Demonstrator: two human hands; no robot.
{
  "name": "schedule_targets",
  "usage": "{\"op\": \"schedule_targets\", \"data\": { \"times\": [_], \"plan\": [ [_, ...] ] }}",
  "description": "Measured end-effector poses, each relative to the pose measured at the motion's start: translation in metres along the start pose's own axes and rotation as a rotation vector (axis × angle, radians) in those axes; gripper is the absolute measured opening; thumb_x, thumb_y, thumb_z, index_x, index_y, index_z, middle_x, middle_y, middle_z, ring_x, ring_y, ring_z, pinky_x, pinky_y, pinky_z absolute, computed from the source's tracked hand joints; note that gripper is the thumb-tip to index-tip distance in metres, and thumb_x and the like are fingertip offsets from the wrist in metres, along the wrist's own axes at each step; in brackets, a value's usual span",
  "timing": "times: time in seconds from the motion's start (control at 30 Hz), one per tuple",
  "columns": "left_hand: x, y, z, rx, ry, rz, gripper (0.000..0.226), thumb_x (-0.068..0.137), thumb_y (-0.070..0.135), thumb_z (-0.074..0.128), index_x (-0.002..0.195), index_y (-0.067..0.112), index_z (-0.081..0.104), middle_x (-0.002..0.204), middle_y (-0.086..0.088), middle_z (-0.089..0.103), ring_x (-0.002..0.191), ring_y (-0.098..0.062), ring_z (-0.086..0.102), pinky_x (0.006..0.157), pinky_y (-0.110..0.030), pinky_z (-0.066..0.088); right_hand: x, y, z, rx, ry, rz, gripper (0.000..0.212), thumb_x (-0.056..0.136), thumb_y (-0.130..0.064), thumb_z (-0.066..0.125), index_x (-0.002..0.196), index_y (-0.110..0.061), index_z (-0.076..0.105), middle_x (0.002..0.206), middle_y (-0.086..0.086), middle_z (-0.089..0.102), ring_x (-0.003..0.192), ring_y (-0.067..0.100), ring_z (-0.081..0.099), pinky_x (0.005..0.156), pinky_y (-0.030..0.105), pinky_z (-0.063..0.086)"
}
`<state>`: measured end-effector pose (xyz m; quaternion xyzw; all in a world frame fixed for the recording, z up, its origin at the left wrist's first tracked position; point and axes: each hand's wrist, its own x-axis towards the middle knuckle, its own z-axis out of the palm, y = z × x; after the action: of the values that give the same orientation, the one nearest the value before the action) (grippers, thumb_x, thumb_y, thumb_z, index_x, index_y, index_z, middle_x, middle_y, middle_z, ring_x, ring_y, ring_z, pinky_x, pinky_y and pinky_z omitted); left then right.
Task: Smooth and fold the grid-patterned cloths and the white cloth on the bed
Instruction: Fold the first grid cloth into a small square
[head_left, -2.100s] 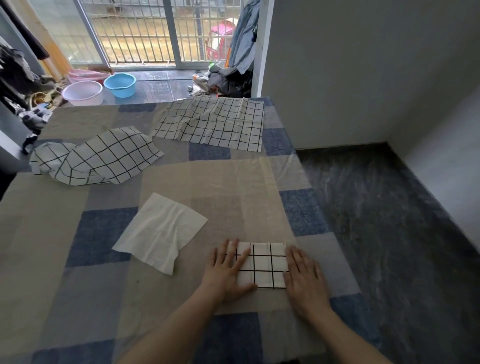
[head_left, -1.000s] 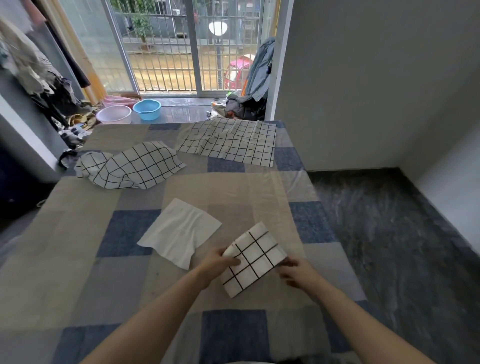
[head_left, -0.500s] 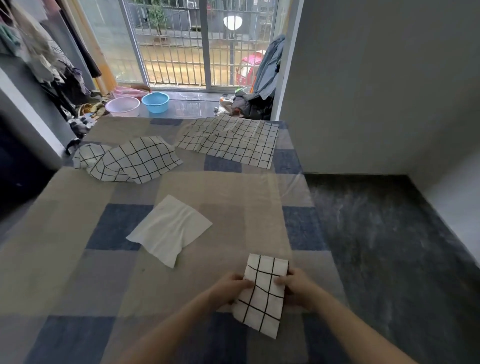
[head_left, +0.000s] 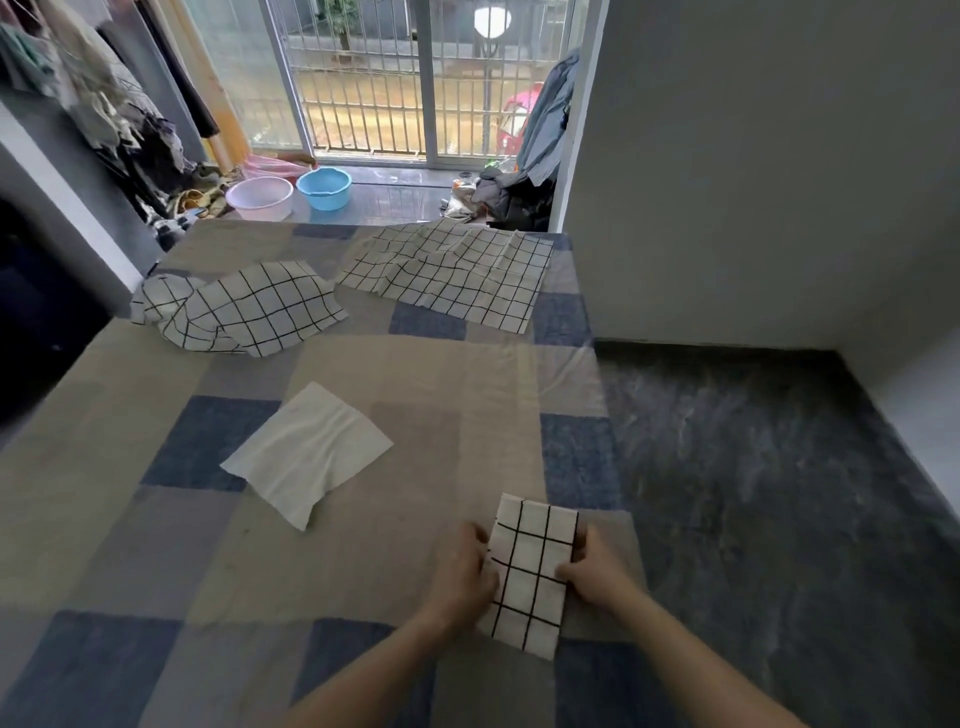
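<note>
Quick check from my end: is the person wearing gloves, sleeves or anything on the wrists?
No. The left hand and right hand are bare, with no gloves, rings or watch showing. Both forearms are uncovered to the frame's bottom edge; no sleeve is in view.

hidden: folded cloth (head_left: 530, 571) side edges under hands | forearms: cut off below

Pretty plain room: grey wall (head_left: 753, 156) from about 12 to 3 o'clock, dark marbled floor (head_left: 753, 493) along the right. At 12 there's a sliding glass door (head_left: 363, 78) with metal bars, daylight coming through. A pink basin (head_left: 260, 197) and a blue basin (head_left: 324, 188) sit side by side by the door, clothes (head_left: 93, 93) hang at 10 o'clock, and dark clothing is piled (head_left: 509, 197) at 1.
</note>
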<state>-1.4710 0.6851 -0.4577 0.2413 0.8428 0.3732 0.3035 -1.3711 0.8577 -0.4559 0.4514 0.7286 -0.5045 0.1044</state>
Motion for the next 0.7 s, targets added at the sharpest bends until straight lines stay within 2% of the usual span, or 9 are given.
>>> {"op": "schedule_targets", "data": {
  "times": [0.07, 0.13, 0.2, 0.33, 0.47, 0.6, 0.7],
  "plan": [
    [-0.003, 0.001, 0.002, 0.128, -0.035, 0.051, 0.017, 0.084, 0.018, 0.052, 0.098, 0.025, 0.046, 0.071, 0.007, 0.05, 0.07, -0.013, 0.048, 0.065, -0.031, 0.04, -0.007, -0.005, 0.0, -0.004, 0.09, -0.032, 0.029, 0.08, -0.002, 0.067, 0.098, -0.011, 0.046, 0.088, 0.0, 0.058, 0.073, 0.006, 0.052, 0.055, 0.015, 0.041],
    [-0.003, 0.003, 0.001, 0.263, -0.026, 0.098, 0.01, 0.09, 0.024, 0.05, 0.1, 0.026, 0.052, 0.078, 0.008, 0.053, 0.075, -0.013, 0.051, 0.067, -0.029, 0.042, -0.007, -0.006, -0.001, -0.008, 0.194, -0.123, 0.028, 0.081, -0.004, 0.069, 0.095, -0.01, 0.045, 0.083, 0.0, 0.055, 0.069, 0.005, 0.048, 0.053, 0.014, 0.034],
    [-0.003, 0.004, 0.001, 0.276, -0.008, 0.104, 0.012, 0.094, 0.027, 0.047, 0.102, 0.026, 0.056, 0.084, 0.005, 0.056, 0.08, -0.016, 0.055, 0.071, -0.03, 0.046, -0.005, -0.009, -0.004, 0.003, 0.237, -0.197, 0.027, 0.081, -0.005, 0.07, 0.092, -0.01, 0.047, 0.082, -0.002, 0.055, 0.071, 0.003, 0.05, 0.054, 0.013, 0.036],
    [-0.006, -0.002, 0.003, 0.318, -0.035, 0.089, 0.025, 0.092, 0.03, 0.054, 0.116, 0.03, 0.058, 0.09, 0.001, 0.066, 0.081, -0.015, 0.059, 0.075, -0.029, 0.047, -0.002, -0.007, -0.008, -0.156, 0.221, -0.275, 0.018, 0.083, -0.014, 0.07, 0.091, -0.015, 0.054, 0.089, -0.003, 0.057, 0.078, 0.008, 0.052, 0.065, 0.018, 0.04],
    [-0.008, -0.004, 0.004, 0.431, -0.008, 0.143, 0.036, 0.09, 0.027, 0.057, 0.126, 0.028, 0.054, 0.095, 0.002, 0.067, 0.092, -0.016, 0.059, 0.077, -0.027, 0.042, 0.002, 0.003, -0.007, -0.45, 0.182, -0.381, 0.014, 0.084, -0.018, 0.066, 0.094, -0.019, 0.057, 0.1, -0.006, 0.042, 0.097, 0.012, 0.044, 0.078, 0.018, 0.031],
    [-0.006, -0.004, 0.007, 0.405, 0.023, 0.165, 0.036, 0.092, 0.023, 0.055, 0.127, 0.027, 0.054, 0.104, 0.001, 0.066, 0.096, -0.017, 0.06, 0.077, -0.024, 0.041, -0.002, 0.003, 0.002, -0.522, 0.262, -0.474, 0.027, 0.08, -0.012, 0.064, 0.105, -0.02, 0.056, 0.109, -0.003, 0.042, 0.103, 0.015, 0.044, 0.085, 0.02, 0.039],
    [-0.004, -0.008, 0.005, 0.405, 0.021, 0.185, 0.033, 0.093, 0.024, 0.053, 0.125, 0.03, 0.058, 0.117, 0.006, 0.063, 0.098, -0.015, 0.061, 0.084, -0.027, 0.047, -0.005, 0.0, 0.012, -0.556, 0.222, -0.59, 0.036, 0.085, -0.023, 0.061, 0.12, -0.02, 0.052, 0.124, -0.001, 0.041, 0.111, 0.016, 0.044, 0.093, 0.026, 0.043]
  ]
}}
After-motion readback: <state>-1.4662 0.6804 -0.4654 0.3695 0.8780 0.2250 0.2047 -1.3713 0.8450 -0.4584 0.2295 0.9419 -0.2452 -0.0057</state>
